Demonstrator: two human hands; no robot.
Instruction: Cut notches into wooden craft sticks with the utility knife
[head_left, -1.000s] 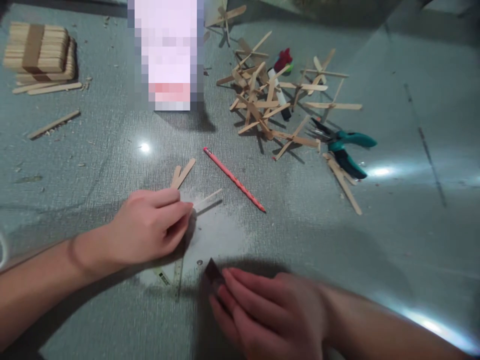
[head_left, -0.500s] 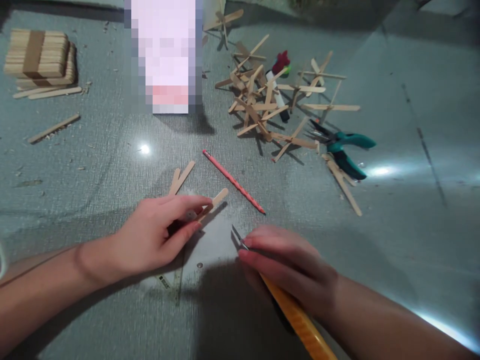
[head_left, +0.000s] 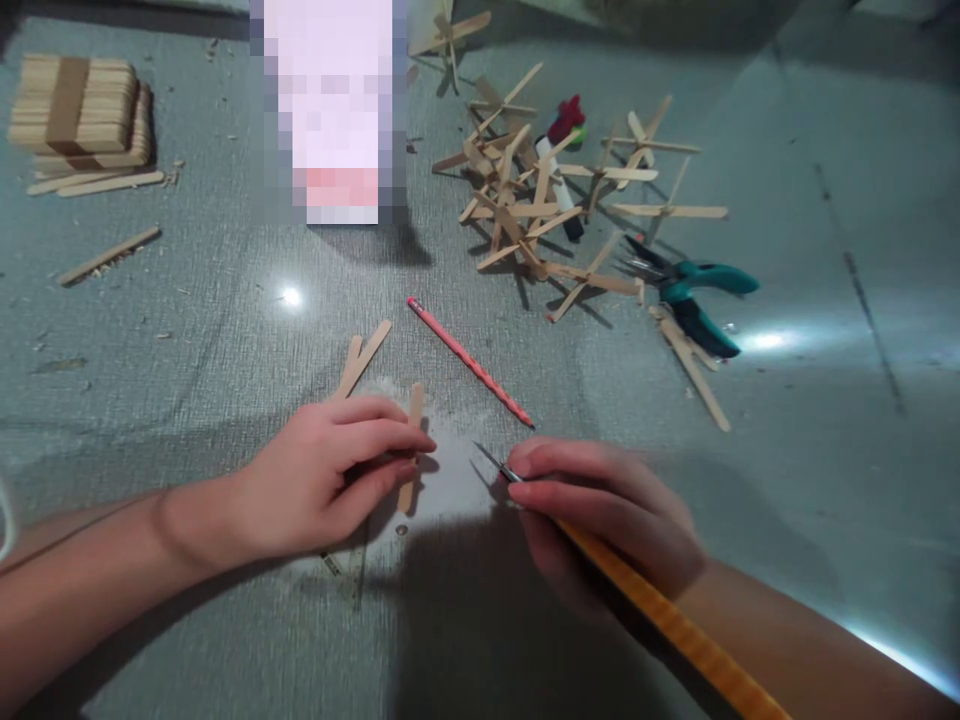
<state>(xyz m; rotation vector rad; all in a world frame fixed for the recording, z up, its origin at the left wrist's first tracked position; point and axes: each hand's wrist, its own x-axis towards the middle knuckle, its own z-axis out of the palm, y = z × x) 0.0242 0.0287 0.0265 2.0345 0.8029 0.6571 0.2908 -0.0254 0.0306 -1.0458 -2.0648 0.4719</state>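
Note:
My left hand [head_left: 352,465] pinches a wooden craft stick [head_left: 415,405] around its middle; the stick stands nearly upright in the picture, low over a whitish patch of the table. To its right, my right hand [head_left: 600,510] is closed on a craft knife [head_left: 667,620] with a yellow-orange handle. The knife's thin blade points up and left, apart from the stick. Above my left hand lie two more sticks [head_left: 367,355], partly overlapping. A red pencil [head_left: 472,365] rests on the table beyond both hands.
Bundled sticks [head_left: 105,105] sit at the far left, with a loose stick [head_left: 109,257] below. Crossed stick pieces [head_left: 517,215] are heaped at the upper right, beside teal-handled pliers [head_left: 705,300]. A pixelated object [head_left: 341,100] stands at the back. A clear ruler [head_left: 356,575] lies partly under my left hand.
The stick in my left hand has turned from slanting right to nearly upright and sits lower. My right hand and the knife have shifted slightly right, and the handle slants lower.

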